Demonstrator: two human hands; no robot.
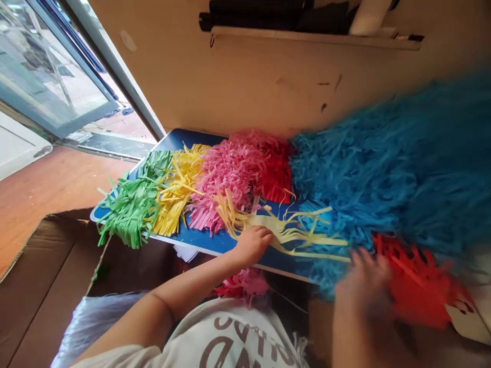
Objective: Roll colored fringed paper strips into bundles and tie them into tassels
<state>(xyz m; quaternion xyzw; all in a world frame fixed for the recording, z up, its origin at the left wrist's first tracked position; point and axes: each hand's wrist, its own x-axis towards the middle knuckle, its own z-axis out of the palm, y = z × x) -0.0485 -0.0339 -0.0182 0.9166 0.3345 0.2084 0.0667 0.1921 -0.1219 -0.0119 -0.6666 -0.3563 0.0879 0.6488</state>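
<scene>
My left hand [255,243] is closed on the uncut middle of a pale yellow paper fringe [284,230], at the front edge of a blue table [201,239]. The fringe's thin strips fan out to both sides, the longer ones pointing right. Smeared by motion, my right hand [364,276] is beside the strip ends, between the blue fringe pile [364,163] and a red paper fringe [416,283]. Its fingers are too blurred to show whether they hold anything.
Green [132,204], yellow [176,179], pink [230,174] and red fringe bundles [278,174] line the table. A cardboard box [42,255] stands at lower left. Pink fringe [245,283] hangs below the table edge. A wall shelf [314,40] is above; a glass door [57,66] stands at left.
</scene>
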